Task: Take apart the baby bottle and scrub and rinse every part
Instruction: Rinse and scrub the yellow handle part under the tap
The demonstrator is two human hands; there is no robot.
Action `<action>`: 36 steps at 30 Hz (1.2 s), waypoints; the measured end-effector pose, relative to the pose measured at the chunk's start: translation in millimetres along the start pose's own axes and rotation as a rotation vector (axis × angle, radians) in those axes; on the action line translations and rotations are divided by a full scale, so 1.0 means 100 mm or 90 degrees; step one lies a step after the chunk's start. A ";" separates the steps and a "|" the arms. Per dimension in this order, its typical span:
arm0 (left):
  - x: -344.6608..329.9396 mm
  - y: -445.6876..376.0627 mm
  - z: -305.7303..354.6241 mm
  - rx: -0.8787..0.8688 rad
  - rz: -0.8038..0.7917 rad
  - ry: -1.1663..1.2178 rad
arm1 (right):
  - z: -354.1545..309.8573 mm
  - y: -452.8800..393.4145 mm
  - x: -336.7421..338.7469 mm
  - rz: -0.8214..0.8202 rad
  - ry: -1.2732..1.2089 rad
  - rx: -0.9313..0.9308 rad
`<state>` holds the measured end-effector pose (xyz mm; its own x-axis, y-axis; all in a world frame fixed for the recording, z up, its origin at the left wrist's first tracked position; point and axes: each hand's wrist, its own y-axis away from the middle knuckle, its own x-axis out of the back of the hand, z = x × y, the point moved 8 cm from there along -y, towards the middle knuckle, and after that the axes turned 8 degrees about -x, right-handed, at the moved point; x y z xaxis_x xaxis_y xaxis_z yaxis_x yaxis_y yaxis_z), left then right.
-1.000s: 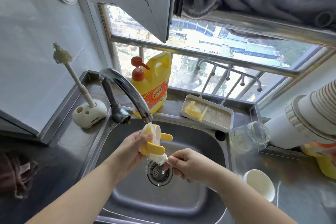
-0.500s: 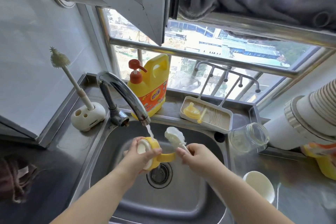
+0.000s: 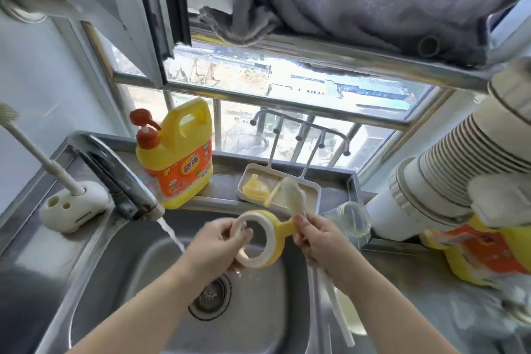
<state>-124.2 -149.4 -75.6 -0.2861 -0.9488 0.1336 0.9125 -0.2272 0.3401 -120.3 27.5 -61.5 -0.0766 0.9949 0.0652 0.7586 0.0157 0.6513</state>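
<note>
My left hand (image 3: 219, 244) grips the yellow bottle collar ring (image 3: 265, 238), which has side handles, and holds it over the sink (image 3: 120, 282) with its opening facing me. My right hand (image 3: 319, 236) holds a white bottle brush (image 3: 293, 195) by its handle, bristle head pointing up behind the ring; it also touches one yellow handle. Water (image 3: 171, 231) runs from the tap (image 3: 120, 181) just left of the ring. A yellow nipple part (image 3: 254, 187) lies in the white drying tray (image 3: 313, 195). The glass bottle body (image 3: 352, 221) lies on its side right of the sink.
A yellow detergent jug (image 3: 178, 158) with a red pump stands behind the sink. A second brush stands in a white holder (image 3: 71, 210) at the left. A white pipe (image 3: 431, 195) and another yellow container (image 3: 482, 253) crowd the right. The drain (image 3: 211, 299) sits below my hands.
The ring has been turned so that its opening faces me and moved right, out of the water stream. The brush has lifted higher, its head now behind the ring. The camera tilted up.
</note>
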 end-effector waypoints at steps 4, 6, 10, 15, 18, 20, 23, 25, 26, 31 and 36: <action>0.13 -0.29 0.50 -0.084 0.072 -0.109 | -0.36 -0.05 0.20 0.096 0.113 0.081; 0.21 -0.41 0.74 -0.121 0.117 -0.148 | -0.57 -0.04 0.35 0.184 0.203 0.130; 0.37 -0.69 1.28 -0.228 0.222 -0.329 | -0.85 0.03 0.55 0.259 0.206 0.226; 0.53 -1.10 1.60 -0.227 0.287 -0.482 | -0.87 0.03 0.62 0.228 0.198 0.255; 0.56 -1.24 1.55 -0.209 0.264 -0.467 | -0.85 0.01 0.67 0.224 0.205 0.266; 0.53 -1.29 1.53 -0.217 0.250 -0.453 | -0.84 0.01 0.69 0.223 0.218 0.271; 0.41 -1.31 1.52 -0.247 0.213 -0.431 | -0.82 0.00 0.72 0.223 0.231 0.278; 0.36 -1.33 1.52 -0.257 0.202 -0.431 | -0.80 -0.01 0.73 0.225 0.239 0.283; 0.35 -1.34 1.51 -0.255 0.199 -0.434 | -0.79 -0.02 0.73 0.223 0.241 0.284; 0.34 -1.46 1.43 -0.213 0.192 -0.404 | -0.81 -0.06 0.67 0.194 0.230 0.291; 0.32 -1.52 1.36 -0.167 0.183 -0.380 | -0.85 -0.08 0.57 0.168 0.259 0.295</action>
<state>-312.2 -115.4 3.6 -0.0662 -0.7139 0.6972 0.9947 -0.1025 -0.0105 -185.8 75.8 0.6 -0.0195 0.8559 0.5168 0.9778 -0.0914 0.1883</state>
